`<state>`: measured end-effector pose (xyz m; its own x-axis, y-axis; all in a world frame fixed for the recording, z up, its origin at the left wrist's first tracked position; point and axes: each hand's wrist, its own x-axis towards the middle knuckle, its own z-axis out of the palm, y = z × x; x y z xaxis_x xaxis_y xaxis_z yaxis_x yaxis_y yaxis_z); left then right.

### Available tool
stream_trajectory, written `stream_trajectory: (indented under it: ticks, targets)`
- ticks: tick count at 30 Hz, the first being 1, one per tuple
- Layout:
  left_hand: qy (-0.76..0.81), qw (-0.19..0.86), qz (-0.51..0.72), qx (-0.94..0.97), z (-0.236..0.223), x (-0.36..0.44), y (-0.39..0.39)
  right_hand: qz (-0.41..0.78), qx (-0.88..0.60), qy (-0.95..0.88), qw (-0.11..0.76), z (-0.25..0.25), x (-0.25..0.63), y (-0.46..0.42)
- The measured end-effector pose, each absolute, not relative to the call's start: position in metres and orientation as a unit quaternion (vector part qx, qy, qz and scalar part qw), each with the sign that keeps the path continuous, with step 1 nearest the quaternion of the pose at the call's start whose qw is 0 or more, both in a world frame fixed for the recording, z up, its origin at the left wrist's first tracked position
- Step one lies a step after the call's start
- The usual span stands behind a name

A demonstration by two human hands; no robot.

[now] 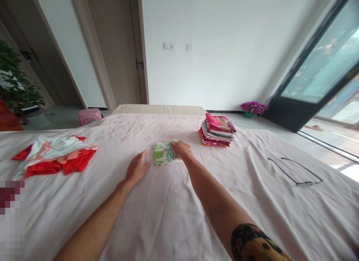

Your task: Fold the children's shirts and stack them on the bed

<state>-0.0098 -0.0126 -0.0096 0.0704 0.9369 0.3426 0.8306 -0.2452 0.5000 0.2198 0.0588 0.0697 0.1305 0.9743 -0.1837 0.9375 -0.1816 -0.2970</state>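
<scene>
A small folded cloth (164, 154), white with green and teal print, lies on the pale pink sheet (179, 201) in front of me. My right hand (181, 149) rests on the cloth's far right corner, fingers curled down onto it. My left hand (137, 167) lies flat on the sheet just left of the cloth, fingers together and stretched out, not holding anything. A neat stack of folded cloths (217, 130) in pink, red and white stands to the right of the folded cloth.
A loose heap of red, white and peach cloths (54, 156) lies at the left. A black cable (297, 171) loops on the sheet at the right. Beyond are a pink stool (89, 115), a potted plant (17, 81), purple flowers (253, 108) and a glass door.
</scene>
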Motion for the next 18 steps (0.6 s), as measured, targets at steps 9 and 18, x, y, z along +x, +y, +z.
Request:
stream_trajectory:
  ticks: [9, 18]
  targets:
    - [0.6, 0.071, 0.287, 0.743, -0.008, -0.009, -0.013, 0.168, -0.75, -0.635, 0.076, 0.062, 0.217, 0.062]
    - [0.575, 0.05, 0.293, 0.762, -0.018, -0.011, -0.005, 0.154, -0.754, -0.623, 0.139, 0.047, 0.215, 0.049]
